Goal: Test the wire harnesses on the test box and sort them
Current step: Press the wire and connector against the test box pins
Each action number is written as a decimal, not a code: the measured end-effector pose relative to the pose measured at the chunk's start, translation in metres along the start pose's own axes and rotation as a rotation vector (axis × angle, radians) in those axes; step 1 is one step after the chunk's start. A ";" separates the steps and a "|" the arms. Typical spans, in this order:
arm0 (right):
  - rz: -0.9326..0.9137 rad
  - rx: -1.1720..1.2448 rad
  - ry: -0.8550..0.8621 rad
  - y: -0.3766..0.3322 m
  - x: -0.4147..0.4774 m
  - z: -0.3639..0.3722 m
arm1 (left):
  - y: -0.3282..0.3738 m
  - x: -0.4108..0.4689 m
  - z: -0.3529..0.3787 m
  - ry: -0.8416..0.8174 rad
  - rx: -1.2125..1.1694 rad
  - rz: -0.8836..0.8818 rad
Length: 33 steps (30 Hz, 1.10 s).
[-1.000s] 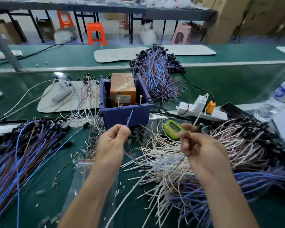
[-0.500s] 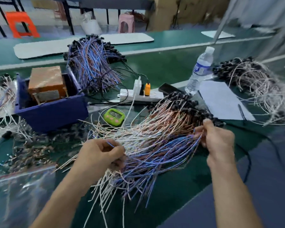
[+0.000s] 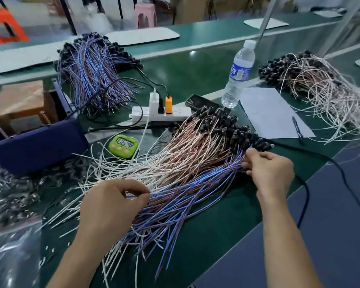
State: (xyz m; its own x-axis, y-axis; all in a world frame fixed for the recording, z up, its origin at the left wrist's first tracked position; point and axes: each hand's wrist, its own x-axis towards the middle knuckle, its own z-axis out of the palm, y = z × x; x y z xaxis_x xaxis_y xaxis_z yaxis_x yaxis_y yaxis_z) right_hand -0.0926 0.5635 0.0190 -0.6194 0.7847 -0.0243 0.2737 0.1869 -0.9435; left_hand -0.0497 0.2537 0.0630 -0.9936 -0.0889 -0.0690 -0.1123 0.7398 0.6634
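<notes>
Wire harnesses between both hands, left hand pinching, right hand gripping

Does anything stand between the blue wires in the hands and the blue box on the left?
Yes. Loose white wires lie spread on the table between the blue wires and the blue box. A green timer sits there too, further back.

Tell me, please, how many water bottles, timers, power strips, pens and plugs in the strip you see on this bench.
Water bottle: 1
Green timer: 1
Power strip: 1
Pen: 1
Plugs in the strip: 3 (white plug, black plug, orange plug)
Total: 7
</notes>
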 end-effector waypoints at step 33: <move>-0.520 -0.084 -1.030 -0.072 -0.278 0.158 | -0.135 -0.012 -0.092 0.559 -0.888 -0.335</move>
State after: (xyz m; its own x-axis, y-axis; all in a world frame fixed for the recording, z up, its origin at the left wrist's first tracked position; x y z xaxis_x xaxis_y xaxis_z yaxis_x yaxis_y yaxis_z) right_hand -0.0562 0.2382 0.0417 -0.9673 -0.2447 0.0661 -0.1660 0.4145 -0.8948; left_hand -0.0219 0.0935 0.0422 -0.7449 -0.6507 -0.1474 -0.1075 -0.1010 0.9891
